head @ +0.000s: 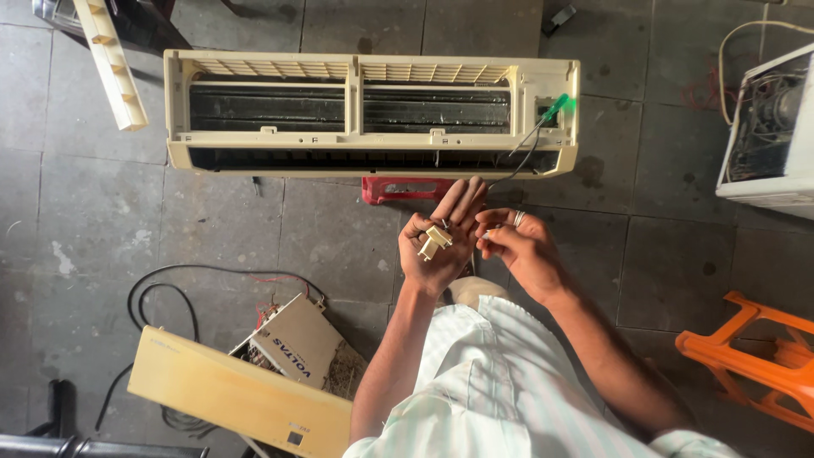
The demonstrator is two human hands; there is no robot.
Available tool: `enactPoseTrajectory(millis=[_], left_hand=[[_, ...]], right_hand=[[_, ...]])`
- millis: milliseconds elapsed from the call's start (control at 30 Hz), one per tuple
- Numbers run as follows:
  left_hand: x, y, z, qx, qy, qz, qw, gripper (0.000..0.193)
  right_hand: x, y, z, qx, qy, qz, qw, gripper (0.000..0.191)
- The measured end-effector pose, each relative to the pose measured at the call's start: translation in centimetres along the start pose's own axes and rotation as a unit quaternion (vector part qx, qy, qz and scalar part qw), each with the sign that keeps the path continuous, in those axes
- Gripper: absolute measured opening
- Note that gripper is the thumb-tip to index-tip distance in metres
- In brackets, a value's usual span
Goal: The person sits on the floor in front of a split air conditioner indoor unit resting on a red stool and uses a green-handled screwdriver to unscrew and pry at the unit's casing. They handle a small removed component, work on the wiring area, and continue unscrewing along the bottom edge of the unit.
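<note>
Left hand (441, 242): palm up, fingers spread flat, nothing gripped; two small cream clips (434, 242) lie loose on the palm. Right hand (519, 246): fingertips pinched together just beside the left palm; whether they hold a part, cannot tell. One ring (519, 218) on it.

Step, as judged: sorting small parts taken off the AC unit (371, 112). Next move calls for a fine pinch.

Relative to the unit: hands just below it; one green screwdriver (555, 108) in its right end; one red stool (407, 188) beneath; one cream panel (237, 392) well below left.
</note>
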State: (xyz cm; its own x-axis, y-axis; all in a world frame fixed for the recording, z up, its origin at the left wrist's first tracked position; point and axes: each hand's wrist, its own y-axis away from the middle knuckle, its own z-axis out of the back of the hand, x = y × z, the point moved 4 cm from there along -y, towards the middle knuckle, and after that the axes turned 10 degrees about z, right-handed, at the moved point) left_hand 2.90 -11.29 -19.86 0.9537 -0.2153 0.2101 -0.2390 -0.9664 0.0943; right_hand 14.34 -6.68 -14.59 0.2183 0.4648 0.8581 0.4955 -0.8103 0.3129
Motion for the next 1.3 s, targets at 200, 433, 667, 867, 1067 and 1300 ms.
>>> enactPoseTrajectory(millis=[200,433,667,867,1067,1300], left_hand=[[0.1,-0.2,0.8,-0.006,0.010,0.022,1.000,0.087],[-2.2,0.6,4.9,-0.035,-0.002,-0.006,0.999,0.086],[-5.8,0.3,12.1,-0.023,-0.025,-0.021,0.999,0.079],[-9.8,-1.4,20.4,-0.031,0.023,-0.023,0.999,0.080],[-16.0,-2.2,32.1,-0.121,-0.005,-0.081,0.989,0.077],[-28.8,0.8,46.1,-0.195,0.037,-0.277,0.940,0.020]], right_hand=[[0.7,-1.1,-1.2,0.027,0.403,0.142,0.904,0.021],[-2.7,-2.9,-1.6,0.061,0.560,0.156,0.811,0.019],[-9.8,-6.7,-0.4,0.088,0.524,0.152,0.834,0.017],[-18.3,-12.1,3.0,0.089,0.504,0.089,0.854,0.015],[-30.8,-17.9,10.0,0.099,0.065,-0.116,0.986,0.019],[-39.9,-25.5,14.6,0.127,-0.261,-0.121,0.949,0.031]])
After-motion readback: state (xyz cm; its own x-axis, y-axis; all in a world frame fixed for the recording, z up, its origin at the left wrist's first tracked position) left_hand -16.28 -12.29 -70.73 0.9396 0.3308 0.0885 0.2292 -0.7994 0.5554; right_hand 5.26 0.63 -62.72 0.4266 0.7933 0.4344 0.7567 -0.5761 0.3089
